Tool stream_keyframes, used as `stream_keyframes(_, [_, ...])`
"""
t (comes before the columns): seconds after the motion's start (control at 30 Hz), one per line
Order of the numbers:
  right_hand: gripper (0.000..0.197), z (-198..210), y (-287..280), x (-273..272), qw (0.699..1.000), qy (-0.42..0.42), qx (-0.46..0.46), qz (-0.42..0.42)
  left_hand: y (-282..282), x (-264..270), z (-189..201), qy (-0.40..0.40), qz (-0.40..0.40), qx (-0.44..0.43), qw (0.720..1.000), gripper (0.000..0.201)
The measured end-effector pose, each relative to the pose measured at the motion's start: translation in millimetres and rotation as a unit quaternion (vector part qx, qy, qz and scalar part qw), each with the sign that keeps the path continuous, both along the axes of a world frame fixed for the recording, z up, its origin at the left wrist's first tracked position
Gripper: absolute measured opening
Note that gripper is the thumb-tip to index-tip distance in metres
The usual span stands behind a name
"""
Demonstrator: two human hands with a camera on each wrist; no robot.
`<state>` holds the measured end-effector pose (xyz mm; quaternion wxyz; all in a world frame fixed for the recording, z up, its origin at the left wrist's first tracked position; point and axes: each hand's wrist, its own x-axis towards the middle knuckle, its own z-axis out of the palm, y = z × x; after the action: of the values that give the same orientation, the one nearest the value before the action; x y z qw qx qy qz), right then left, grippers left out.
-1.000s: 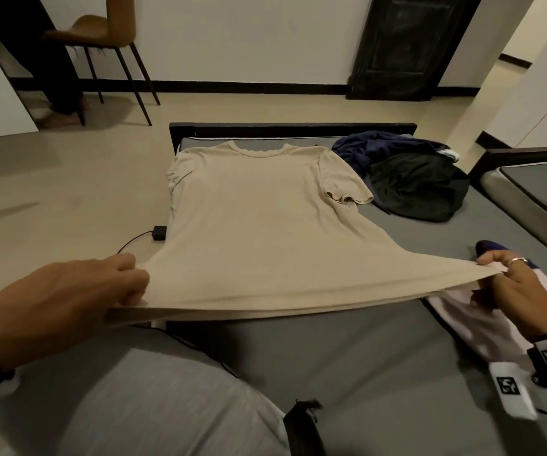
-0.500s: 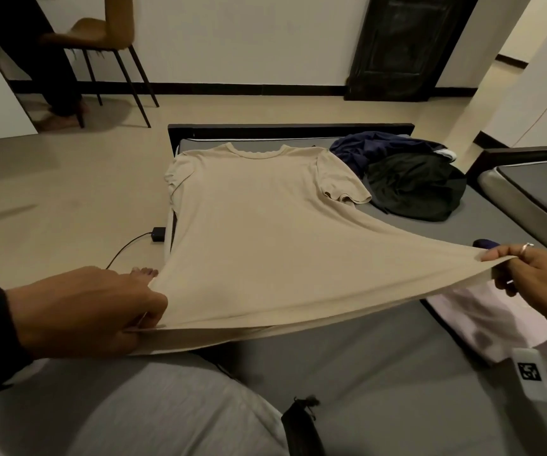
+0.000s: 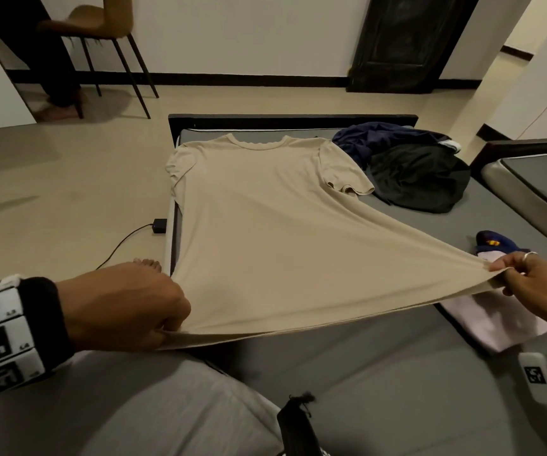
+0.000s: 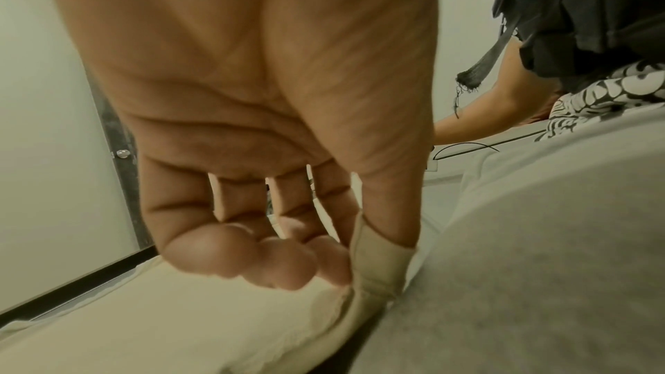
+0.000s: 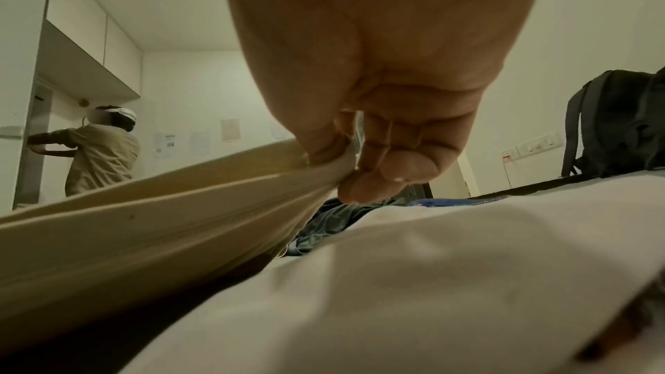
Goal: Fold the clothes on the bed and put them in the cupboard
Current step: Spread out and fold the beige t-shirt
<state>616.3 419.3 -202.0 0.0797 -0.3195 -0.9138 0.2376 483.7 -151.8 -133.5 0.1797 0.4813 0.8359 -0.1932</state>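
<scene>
Head view shows our left hand [image 3: 127, 307] and right hand [image 3: 538, 287] each pinching a bottom corner of the beige T-shirt [image 3: 265, 232], stretching its hem taut. Its collar lies at the far edge of the bed [image 3: 380, 373]. Dark clothes [image 3: 413, 172] sit heaped near the far right corner.

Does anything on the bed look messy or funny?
Yes. Past the beige T-shirt, which both hands pull flat, a navy garment and a black garment lie crumpled in a heap on the bed. The shirt's far sleeve hangs over the bed's edge.
</scene>
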Motion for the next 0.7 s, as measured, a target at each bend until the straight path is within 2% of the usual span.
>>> stream_keyframes(0.1, [0.031, -5.1, 5.9, 1.5, 0.998, -0.037, 0.037, 0.015, 10.5, 8.1, -2.8, -0.011, 0.017, -0.023, 1.0, 0.015])
stream_keyframes(0.17, [0.035, -11.3, 15.2, 4.2, 0.996, -0.074, 0.053, 0.013, 18.0, 12.9, -6.1, 0.017, 0.028, -0.052, 0.998, 0.017])
stream_keyframes(0.3, [0.027, -19.4, 24.5, 7.0, 0.994, -0.105, 0.012, 0.005, 33.3, 19.5, -18.3, 0.059, 0.029, -0.1, 0.993, 0.02])
stream_keyframes(0.4, [0.014, -21.3, 22.1, 4.9, 0.993, -0.118, 0.011, 0.009, 37.6, 20.7, -23.5, 0.047, 0.029, -0.122, 0.991, 0.024])
stream_keyframes(0.53, [0.011, -11.7, 23.3, 2.2, 0.979, -0.196, -0.011, 0.044, 39.3, 9.1, -19.1, -0.009, 0.072, -0.137, 0.988, 0.02])
stream_keyframes(0.63, [0.015, 5.3, 22.0, -10.6, 0.956, -0.282, -0.02, 0.079, 45.8, -7.7, -12.6, -0.091, 0.139, -0.131, 0.977, 0.042])
stream_keyframes(0.7, [0.011, 21.6, 14.8, -28.1, 0.955, -0.286, 0.023, 0.081, 55.0, -21.3, -9.8, -0.173, 0.206, -0.119, 0.956, 0.05])
